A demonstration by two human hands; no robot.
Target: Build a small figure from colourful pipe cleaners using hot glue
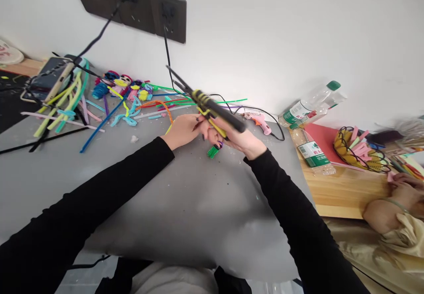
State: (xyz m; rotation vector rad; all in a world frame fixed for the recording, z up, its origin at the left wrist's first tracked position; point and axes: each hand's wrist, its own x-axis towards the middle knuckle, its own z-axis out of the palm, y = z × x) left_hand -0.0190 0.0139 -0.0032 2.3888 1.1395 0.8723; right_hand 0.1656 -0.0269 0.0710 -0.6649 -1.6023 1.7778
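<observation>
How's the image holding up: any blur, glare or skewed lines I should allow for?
Head view: the black-and-yellow tool in the right hand looks soft, possibly motion blur; head view: the grey tabletop shows hazy pale sheen and darker bands toward its near edge; head view: wall sockets slant, perhaps from lens or head tilt.

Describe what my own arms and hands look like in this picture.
Both arms wear long, plain black fabric sleeves, close-fitting and slightly wrinkled: the left sleeve and the right sleeve each end at the wrist. The left hand and right hand are ungloved, with what looks like dark nail polish. No watch shows at either wrist; rings are too unclear to tell.
</observation>
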